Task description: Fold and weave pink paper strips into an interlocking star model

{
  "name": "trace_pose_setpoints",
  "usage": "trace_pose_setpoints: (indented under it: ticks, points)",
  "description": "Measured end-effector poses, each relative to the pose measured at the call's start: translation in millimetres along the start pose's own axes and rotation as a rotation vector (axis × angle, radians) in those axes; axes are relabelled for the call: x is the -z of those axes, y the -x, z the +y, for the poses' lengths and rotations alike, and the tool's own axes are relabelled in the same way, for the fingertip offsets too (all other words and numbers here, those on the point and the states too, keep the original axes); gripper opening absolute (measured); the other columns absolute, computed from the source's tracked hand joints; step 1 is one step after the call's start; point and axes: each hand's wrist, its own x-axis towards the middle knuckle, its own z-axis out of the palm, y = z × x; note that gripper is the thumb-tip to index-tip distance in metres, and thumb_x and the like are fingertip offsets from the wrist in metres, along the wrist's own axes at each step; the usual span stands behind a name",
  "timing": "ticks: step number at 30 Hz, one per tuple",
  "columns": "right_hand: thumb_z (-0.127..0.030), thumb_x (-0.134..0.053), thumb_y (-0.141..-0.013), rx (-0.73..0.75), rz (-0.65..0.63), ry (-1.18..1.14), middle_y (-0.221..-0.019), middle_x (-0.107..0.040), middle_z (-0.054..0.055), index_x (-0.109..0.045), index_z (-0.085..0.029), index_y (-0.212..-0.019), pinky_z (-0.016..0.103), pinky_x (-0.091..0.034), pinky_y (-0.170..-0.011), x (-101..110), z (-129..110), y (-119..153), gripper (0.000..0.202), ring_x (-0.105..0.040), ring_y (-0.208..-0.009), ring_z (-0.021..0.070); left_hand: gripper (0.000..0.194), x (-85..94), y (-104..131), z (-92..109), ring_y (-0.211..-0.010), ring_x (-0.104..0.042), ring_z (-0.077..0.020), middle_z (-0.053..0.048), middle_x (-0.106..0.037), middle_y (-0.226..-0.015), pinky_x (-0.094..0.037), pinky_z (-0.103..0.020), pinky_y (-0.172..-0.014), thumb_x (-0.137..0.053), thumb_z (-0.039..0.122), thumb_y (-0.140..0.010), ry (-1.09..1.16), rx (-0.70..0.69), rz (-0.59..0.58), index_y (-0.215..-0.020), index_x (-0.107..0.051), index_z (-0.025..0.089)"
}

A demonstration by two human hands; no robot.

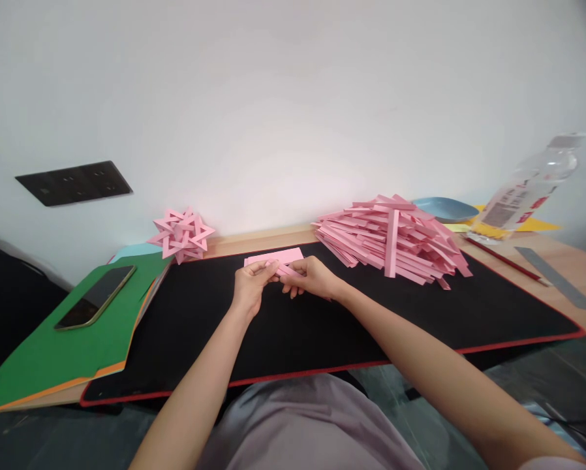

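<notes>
Both hands meet over the middle of the black mat, pinching one folded pink paper strip (284, 268) between them. My left hand (252, 283) closes thumb and fingers on its left end. On the other end, my right hand (315, 277) grips with the thumb on top. Just behind the fingers lie flat pink paper pieces (279, 256), partly covered by the hands. A large heap of folded pink strips (385, 238) spreads to the right of my right hand. Farther left stands a star-shaped pink paper model (181, 235) made of interlocked strips.
The red-edged black mat (185, 339) covers much of the wooden desk. Green paper sheets (111, 346) with a phone (97, 297) on top lie left. At right are a blue dish (447, 209), a plastic bottle (528, 186), a dark red pencil (506, 260) and a ruler (557, 277).
</notes>
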Motion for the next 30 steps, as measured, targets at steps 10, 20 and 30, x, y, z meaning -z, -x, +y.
trace_pose_setpoints:
  ticks: [10,20,30]
  points:
    - [-0.037,-0.059,-0.077,-0.002,-0.015,0.003,-0.069,-0.068,0.007,-0.059,-0.009,-0.076,0.017,-0.044,-0.044,1.4,-0.8,-0.1,0.028,-0.062,-0.051,0.0097,0.018,0.3,0.1,0.0,-0.058,-0.056,-0.0103,-0.004,-0.065,-0.063,-0.046,-0.023,-0.058,-0.077,0.026,-0.055,0.007,0.008,-0.006,-0.064,-0.070,0.012]
    - [-0.036,-0.059,-0.076,-0.020,-0.022,-0.001,-0.069,-0.068,0.008,-0.059,-0.009,-0.077,0.017,-0.044,-0.045,2.0,-1.8,0.6,0.027,-0.062,-0.052,0.0097,0.019,1.2,-0.9,-0.8,-0.057,-0.056,-0.0093,-0.004,-0.065,-0.064,-0.046,-0.022,-0.057,-0.078,0.024,-0.054,0.013,0.026,0.001,-0.065,-0.070,0.011]
    - [-0.029,-0.058,-0.077,-0.044,-0.020,0.009,-0.065,-0.067,0.007,-0.054,-0.010,-0.072,0.017,-0.042,-0.044,2.9,-2.9,-0.7,0.020,-0.061,-0.050,0.0100,0.020,1.9,-1.5,-1.6,-0.053,-0.056,-0.0101,-0.004,-0.064,-0.058,-0.046,-0.023,-0.054,-0.079,0.025,-0.050,-0.037,0.013,0.022,-0.061,-0.069,0.011]
